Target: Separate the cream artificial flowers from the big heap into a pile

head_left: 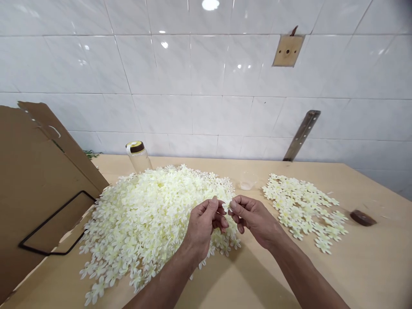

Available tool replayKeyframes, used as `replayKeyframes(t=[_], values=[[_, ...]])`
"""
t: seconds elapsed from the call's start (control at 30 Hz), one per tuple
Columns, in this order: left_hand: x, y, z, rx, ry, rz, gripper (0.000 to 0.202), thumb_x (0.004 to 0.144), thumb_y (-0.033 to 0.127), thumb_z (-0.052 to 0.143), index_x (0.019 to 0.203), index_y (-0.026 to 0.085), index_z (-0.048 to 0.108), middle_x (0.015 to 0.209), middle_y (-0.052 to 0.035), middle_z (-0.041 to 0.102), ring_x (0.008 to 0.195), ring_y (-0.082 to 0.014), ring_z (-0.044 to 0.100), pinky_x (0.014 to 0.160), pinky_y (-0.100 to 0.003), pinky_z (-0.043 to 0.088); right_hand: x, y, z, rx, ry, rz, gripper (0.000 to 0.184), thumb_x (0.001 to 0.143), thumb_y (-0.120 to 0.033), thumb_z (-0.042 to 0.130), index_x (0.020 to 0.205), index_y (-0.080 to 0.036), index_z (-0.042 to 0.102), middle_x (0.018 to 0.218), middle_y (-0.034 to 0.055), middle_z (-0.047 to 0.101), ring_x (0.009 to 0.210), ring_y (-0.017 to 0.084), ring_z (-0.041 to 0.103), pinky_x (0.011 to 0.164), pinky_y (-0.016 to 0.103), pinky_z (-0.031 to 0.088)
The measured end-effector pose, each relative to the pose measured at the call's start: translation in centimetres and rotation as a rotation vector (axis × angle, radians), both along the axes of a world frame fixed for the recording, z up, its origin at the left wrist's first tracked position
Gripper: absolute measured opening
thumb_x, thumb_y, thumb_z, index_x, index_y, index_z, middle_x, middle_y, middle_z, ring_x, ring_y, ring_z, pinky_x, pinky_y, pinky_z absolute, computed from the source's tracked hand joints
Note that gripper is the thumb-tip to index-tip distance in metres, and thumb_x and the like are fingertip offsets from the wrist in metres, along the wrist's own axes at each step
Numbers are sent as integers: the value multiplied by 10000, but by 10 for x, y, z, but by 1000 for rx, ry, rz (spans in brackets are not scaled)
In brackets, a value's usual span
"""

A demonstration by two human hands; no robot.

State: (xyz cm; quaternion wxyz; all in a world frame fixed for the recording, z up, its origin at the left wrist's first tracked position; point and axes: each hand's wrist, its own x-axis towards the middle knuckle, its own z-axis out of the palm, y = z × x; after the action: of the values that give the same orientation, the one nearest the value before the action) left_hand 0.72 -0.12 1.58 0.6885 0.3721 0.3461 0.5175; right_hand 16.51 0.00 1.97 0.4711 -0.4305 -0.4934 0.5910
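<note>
A small white artificial flower is pinched between the thumb and fingers of my right hand. Close beside it, my left hand has its thumb against the curled index finger. Whatever lies in that left pinch is too small or too hidden to name. Both hands hover at the right edge of a big heap of pale yellow-white artificial flowers. Further right, a smaller, flatter spread of the same flowers lies on the table.
A clear bottle with a dark lid stands behind the heap. Behind my hands is a small clear cup; a cup with dark liquid sits at right. Cardboard and a black metal frame border the left. A tiled wall closes the back.
</note>
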Motion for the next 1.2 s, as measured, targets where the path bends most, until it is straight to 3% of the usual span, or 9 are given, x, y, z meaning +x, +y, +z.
replayKeyframes(t=[0.1, 0.33, 0.6, 0.7, 0.8, 1.0, 1.2], values=[[0, 0, 0, 2, 4, -34, 338, 811, 452, 712, 837, 120, 652, 753, -51, 637, 559, -118, 581, 514, -242, 460, -2, 0, -2, 1, -10, -7, 375, 797, -515, 752, 746, -160, 643, 597, -21, 528, 534, 94, 476, 442, 206, 425], [0, 3, -2, 59, 163, 41, 259, 778, 371, 740, 773, 127, 654, 579, -23, 611, 528, -125, 560, 503, -233, 465, 2, -2, -1, 25, -151, 98, 416, 860, -560, 662, 763, -156, 638, 648, 4, 572, 534, 109, 518, 451, 235, 467], [-1, 4, -9, 104, 307, 18, 285, 810, 415, 684, 747, 141, 638, 513, -10, 598, 444, -109, 515, 461, -224, 442, 8, 3, -2, 11, -219, 124, 386, 794, -540, 740, 862, -163, 691, 669, 1, 585, 576, 123, 546, 471, 232, 477], [-1, 2, -10, 128, 328, 35, 298, 812, 437, 684, 751, 153, 618, 497, -2, 588, 431, -111, 510, 451, -223, 437, 7, 3, 0, 21, -252, 82, 395, 768, -548, 757, 794, -157, 708, 654, -2, 578, 547, 109, 523, 466, 228, 462], [0, 2, -9, 127, 302, 75, 323, 831, 469, 656, 756, 159, 604, 521, 3, 579, 434, -113, 524, 446, -225, 441, 6, 2, 1, 32, -270, 13, 403, 752, -555, 764, 717, -160, 688, 624, -8, 572, 510, 100, 504, 458, 230, 444], [2, 3, -6, 28, 156, 73, 347, 856, 481, 617, 848, 135, 641, 778, -34, 609, 505, -117, 593, 446, -237, 465, 5, 1, -4, 54, -248, -47, 452, 773, -606, 718, 682, -167, 658, 594, -3, 549, 507, 113, 484, 447, 236, 430], [0, 2, -5, 17, 99, -6, 340, 847, 468, 654, 804, 132, 623, 649, -31, 608, 535, -126, 586, 495, -234, 466, -3, 0, -11, 61, -208, -27, 486, 827, -634, 642, 666, -178, 598, 584, -13, 522, 504, 114, 485, 446, 242, 460]])
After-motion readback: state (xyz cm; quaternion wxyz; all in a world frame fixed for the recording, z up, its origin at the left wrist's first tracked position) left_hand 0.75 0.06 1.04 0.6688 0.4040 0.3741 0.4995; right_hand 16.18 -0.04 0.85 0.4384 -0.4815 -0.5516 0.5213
